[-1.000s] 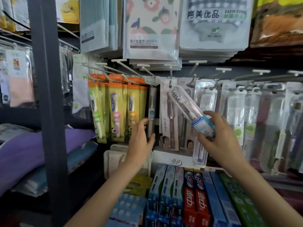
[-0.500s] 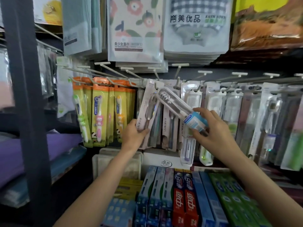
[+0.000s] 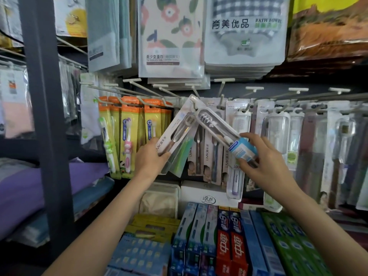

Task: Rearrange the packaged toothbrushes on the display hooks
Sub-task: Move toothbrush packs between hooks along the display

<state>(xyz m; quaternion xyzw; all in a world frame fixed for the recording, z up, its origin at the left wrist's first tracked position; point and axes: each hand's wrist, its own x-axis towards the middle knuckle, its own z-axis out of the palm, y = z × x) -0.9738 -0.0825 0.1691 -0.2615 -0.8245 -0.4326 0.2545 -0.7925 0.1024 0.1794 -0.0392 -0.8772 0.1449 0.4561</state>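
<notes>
Both hands gripping toothbrush packs (image 3: 175, 134), shop hooks (image 3: 219, 100), toothpaste shelf (image 3: 235, 246)

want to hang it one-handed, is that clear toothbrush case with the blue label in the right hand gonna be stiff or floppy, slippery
The clear toothbrush case probably stays stiff: gripped only at its labelled end by the right hand, it juts out straight without sagging. Its glossy plastic may be slippery. It looks light, since a fingertip pinch carries it.
</notes>
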